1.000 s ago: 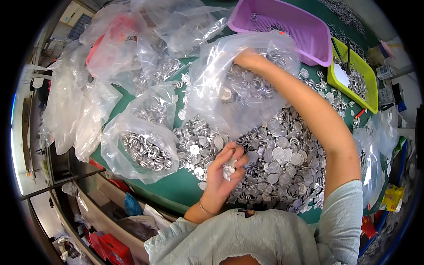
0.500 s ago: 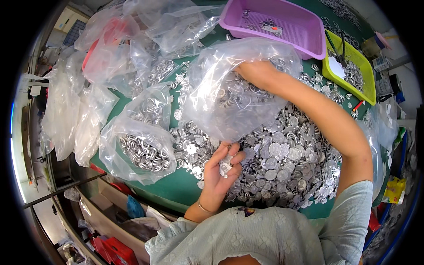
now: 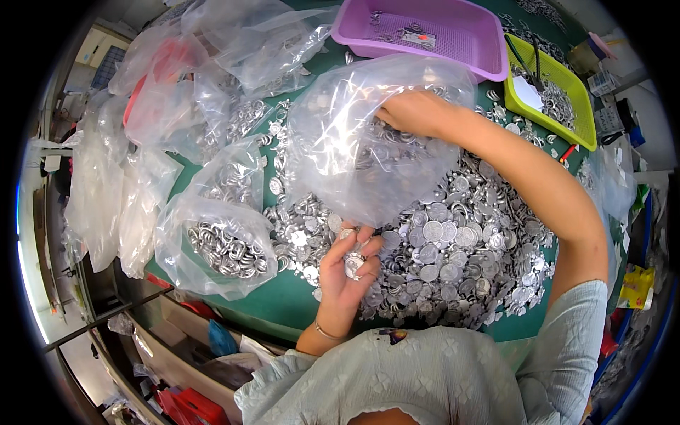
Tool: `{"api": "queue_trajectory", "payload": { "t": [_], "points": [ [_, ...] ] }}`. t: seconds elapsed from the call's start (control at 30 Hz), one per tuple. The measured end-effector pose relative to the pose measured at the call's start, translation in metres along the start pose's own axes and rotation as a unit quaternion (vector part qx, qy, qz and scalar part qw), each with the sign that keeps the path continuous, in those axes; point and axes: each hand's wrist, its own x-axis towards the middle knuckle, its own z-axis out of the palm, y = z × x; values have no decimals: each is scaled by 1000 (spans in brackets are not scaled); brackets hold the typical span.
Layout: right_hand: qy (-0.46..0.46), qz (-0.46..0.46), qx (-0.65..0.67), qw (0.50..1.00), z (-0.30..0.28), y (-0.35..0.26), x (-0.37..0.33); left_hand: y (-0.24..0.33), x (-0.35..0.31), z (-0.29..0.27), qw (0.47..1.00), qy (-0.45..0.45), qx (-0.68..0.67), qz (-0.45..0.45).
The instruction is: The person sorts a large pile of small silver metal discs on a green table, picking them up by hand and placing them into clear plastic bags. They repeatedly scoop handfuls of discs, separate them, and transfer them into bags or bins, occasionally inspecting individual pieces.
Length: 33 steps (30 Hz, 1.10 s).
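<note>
Several round silver coin-like pieces (image 3: 354, 266) rest in the curled fingers of my left hand (image 3: 343, 273), which is palm up. It stays at the near edge of a large heap of loose silver metal pieces (image 3: 446, 262). My right hand (image 3: 418, 113) reaches across into the mouth of a big clear plastic bag (image 3: 333, 156) holding more silver pieces. Its fingers are bent together at the bag's opening. What they grip, if anything, is hidden. The bag lies on the far part of the heap, its near end just beyond my left fingertips.
A smaller clear bag of silver rings (image 3: 230, 248) lies to the left on the green table (image 3: 273, 312). Beyond are more plastic bags (image 3: 212, 64), a purple basket (image 3: 489, 42) and a lime-green basket (image 3: 584, 124) with metal pieces and pliers. Drawers (image 3: 177, 340) stand below the left edge.
My right hand has drawn slightly up and to the right within the bag's mouth, and its knuckles show more. My left hand keeps its coin-like pieces. The whole view has shifted a little.
</note>
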Motion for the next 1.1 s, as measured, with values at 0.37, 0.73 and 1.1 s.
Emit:
{"api": "queue_trajectory", "payload": {
  "t": [0.37,0.73,1.1],
  "points": [
    [15,15,109,994,-3,-2,11,0,1,-1,1000,19,-4,3],
    [22,133,155,979,21,2,77,-1,1,-3,1000,-16,-15,6],
    [148,49,86,984,44,6,129,-1,1,-4,998,-11,57,21]
  ]
}}
